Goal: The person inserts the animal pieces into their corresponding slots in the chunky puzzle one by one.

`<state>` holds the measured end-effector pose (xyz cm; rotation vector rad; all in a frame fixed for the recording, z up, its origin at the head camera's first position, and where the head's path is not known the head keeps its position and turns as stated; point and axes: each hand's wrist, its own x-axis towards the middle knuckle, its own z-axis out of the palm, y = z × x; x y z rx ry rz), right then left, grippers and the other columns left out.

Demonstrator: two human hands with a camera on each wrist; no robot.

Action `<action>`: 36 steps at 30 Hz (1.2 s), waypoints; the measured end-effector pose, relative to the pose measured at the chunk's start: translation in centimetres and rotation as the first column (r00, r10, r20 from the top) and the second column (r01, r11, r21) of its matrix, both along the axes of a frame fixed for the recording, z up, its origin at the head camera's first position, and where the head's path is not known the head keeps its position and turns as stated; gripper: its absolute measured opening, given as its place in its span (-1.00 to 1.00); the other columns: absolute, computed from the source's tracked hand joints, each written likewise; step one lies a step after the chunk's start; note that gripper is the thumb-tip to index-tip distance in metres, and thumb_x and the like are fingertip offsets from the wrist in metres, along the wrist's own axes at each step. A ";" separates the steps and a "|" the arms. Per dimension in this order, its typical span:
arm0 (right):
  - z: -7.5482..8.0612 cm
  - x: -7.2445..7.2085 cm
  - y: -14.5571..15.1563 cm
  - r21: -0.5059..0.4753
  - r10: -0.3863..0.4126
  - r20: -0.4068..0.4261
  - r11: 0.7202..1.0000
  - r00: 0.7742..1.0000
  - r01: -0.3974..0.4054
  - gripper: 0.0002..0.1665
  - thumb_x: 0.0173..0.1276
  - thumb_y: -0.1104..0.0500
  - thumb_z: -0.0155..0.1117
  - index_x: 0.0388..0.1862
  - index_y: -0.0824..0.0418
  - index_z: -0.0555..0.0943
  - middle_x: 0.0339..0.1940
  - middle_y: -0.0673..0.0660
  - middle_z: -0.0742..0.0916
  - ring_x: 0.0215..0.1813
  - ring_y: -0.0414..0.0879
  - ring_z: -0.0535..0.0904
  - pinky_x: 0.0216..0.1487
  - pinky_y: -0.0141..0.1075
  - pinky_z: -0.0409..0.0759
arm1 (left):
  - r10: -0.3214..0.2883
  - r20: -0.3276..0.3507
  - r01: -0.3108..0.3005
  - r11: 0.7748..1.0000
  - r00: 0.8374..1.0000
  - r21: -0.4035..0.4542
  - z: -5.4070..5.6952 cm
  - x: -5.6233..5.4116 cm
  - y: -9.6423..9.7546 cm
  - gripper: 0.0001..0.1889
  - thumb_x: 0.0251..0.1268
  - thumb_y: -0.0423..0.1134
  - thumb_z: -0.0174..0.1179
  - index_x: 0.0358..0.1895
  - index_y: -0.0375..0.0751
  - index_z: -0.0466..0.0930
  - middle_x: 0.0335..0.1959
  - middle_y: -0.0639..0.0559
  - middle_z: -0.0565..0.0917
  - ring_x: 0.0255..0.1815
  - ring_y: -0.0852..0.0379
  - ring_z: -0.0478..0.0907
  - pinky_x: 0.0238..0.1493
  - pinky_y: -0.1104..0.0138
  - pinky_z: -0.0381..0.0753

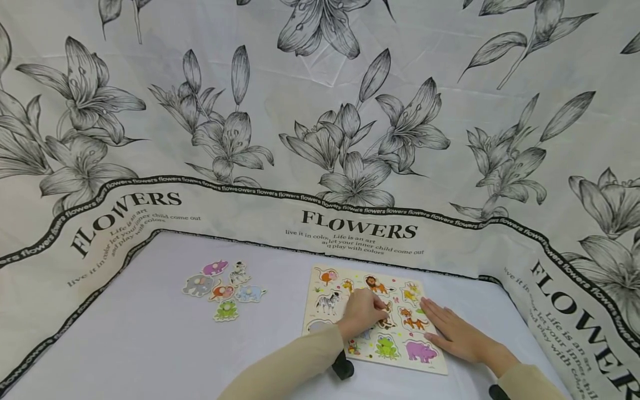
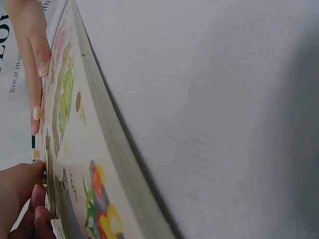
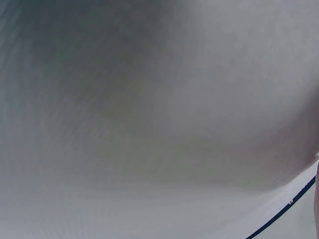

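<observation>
A wooden animal puzzle board (image 1: 435, 365) lies on the white cloth. My left hand (image 1: 362, 312) is over its middle, with thumb and fingers pinching a brown animal puzzle piece (image 1: 386, 318) whose exact animal is partly hidden. In the left wrist view, the fingertips of the left hand (image 2: 25, 191) meet at a small knob just above the board. My right hand (image 1: 457, 330) lies along the board's right edge, its fingers extended and touching it. The right wrist view shows mostly blurred white cloth.
Left of the board, loose pieces lie grouped: a purple hippo (image 1: 215, 268), a zebra (image 1: 239, 273), a grey elephant (image 1: 198, 285), an orange animal (image 1: 222, 290), a blue animal (image 1: 250, 293) and a green frog (image 1: 226, 310). A flower-printed curtain (image 1: 350, 139) rises behind.
</observation>
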<state>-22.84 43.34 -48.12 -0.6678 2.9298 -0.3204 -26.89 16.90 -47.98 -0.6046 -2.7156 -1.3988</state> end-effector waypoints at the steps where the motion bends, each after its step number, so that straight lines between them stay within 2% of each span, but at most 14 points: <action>1: 0.0 0.0 0.0 0.003 0.000 0.000 1.000 1.000 0.000 -0.14 0.46 -0.24 -0.07 0.54 0.22 0.05 0.56 0.27 0.15 0.49 -0.48 -0.34 0.22 -0.78 -0.57 | -0.004 0.000 0.004 1.000 1.000 -0.006 0.0 0.0 0.0 -0.95 0.02 -0.28 0.43 -0.44 -0.15 0.78 -0.62 0.13 0.70 -0.68 0.45 0.40 -0.56 0.58 0.37; 6: 0.0 0.0 -0.1 0.008 0.009 -0.006 1.000 1.000 -0.009 -0.15 0.46 -0.23 -0.06 0.53 0.23 0.06 0.55 0.27 0.17 0.57 -0.28 -0.20 0.23 -0.78 -0.56 | -0.006 -0.012 0.006 0.999 1.000 -0.039 -0.2 -0.2 0.3 -0.95 0.01 -0.26 0.44 -0.44 -0.13 0.78 -0.60 0.15 0.71 -0.66 0.44 0.43 -0.53 0.57 0.39; 12: 0.0 0.1 -0.3 0.005 0.009 -0.015 1.000 1.000 -0.009 -0.15 0.46 -0.22 -0.05 0.52 0.24 0.08 0.55 0.28 0.18 0.53 -0.38 -0.26 0.23 -0.78 -0.56 | -0.001 -0.035 -0.001 0.998 0.999 -0.065 -0.3 -0.2 0.6 -0.93 -0.01 -0.25 0.46 -0.47 -0.13 0.76 -0.58 0.17 0.71 -0.63 0.44 0.42 -0.46 0.58 0.41; 15: 0.1 0.1 -0.3 0.013 0.001 -0.009 1.000 1.000 -0.001 -0.15 0.46 -0.22 -0.06 0.53 0.24 0.07 0.55 0.27 0.17 0.58 -0.19 -0.17 0.23 -0.78 -0.57 | 0.002 -0.042 -0.006 0.997 0.999 -0.079 -0.3 0.0 0.6 -0.94 -0.01 -0.25 0.45 -0.47 -0.11 0.76 -0.58 0.17 0.71 -0.62 0.44 0.42 -0.46 0.58 0.41; 19: 0.0 0.1 -0.3 0.025 -0.005 -0.023 1.000 1.000 0.005 -0.15 0.45 -0.23 -0.05 0.52 0.23 0.09 0.55 0.26 0.18 0.55 0.09 0.05 0.23 -0.78 -0.56 | 0.001 -0.056 -0.006 0.996 0.998 -0.089 -0.2 0.1 0.6 -0.94 0.00 -0.25 0.44 -0.46 -0.11 0.76 -0.56 0.18 0.71 -0.60 0.44 0.44 -0.45 0.57 0.41; 22: 0.0 0.1 -0.3 0.023 -0.005 -0.039 1.000 0.999 0.005 -0.15 0.45 -0.22 -0.03 0.52 0.23 0.10 0.54 0.25 0.20 0.56 0.04 0.04 0.24 -0.78 -0.55 | 0.003 -0.056 -0.008 0.996 0.998 -0.091 -0.2 0.2 0.6 -0.94 0.00 -0.24 0.45 -0.45 -0.11 0.76 -0.56 0.18 0.71 -0.58 0.43 0.44 -0.42 0.57 0.42; 28: -0.1 0.2 -0.2 0.016 0.004 -0.045 1.000 0.999 -0.003 -0.16 0.46 -0.22 -0.04 0.52 0.23 0.10 0.54 0.25 0.20 0.58 -0.22 -0.12 0.26 -0.77 -0.55 | 0.011 -0.057 -0.018 0.994 0.998 -0.111 -0.3 0.1 0.9 -0.91 0.00 -0.23 0.45 -0.42 -0.12 0.76 -0.53 0.17 0.72 -0.57 0.43 0.44 -0.42 0.57 0.41; 31: -0.1 0.2 -0.2 0.022 0.008 -0.056 1.000 0.998 -0.006 -0.16 0.46 -0.22 -0.05 0.52 0.22 0.10 0.54 0.25 0.20 0.57 -0.23 -0.13 0.26 -0.77 -0.55 | 0.007 -0.074 -0.018 0.990 0.997 -0.137 -0.3 0.1 1.0 -0.91 0.01 -0.22 0.44 -0.41 -0.12 0.77 -0.50 0.15 0.73 -0.55 0.41 0.47 -0.43 0.57 0.43; 36: -0.2 0.1 -0.1 0.032 0.010 -0.068 0.999 0.998 -0.008 -0.17 0.46 -0.22 -0.05 0.52 0.23 0.11 0.54 0.25 0.21 0.58 -0.20 -0.10 0.27 -0.75 -0.56 | 0.011 -0.087 -0.026 0.985 0.996 -0.170 -0.1 0.3 1.2 -0.94 0.02 -0.23 0.42 -0.44 -0.10 0.75 -0.45 0.14 0.74 -0.48 0.38 0.52 -0.33 0.55 0.48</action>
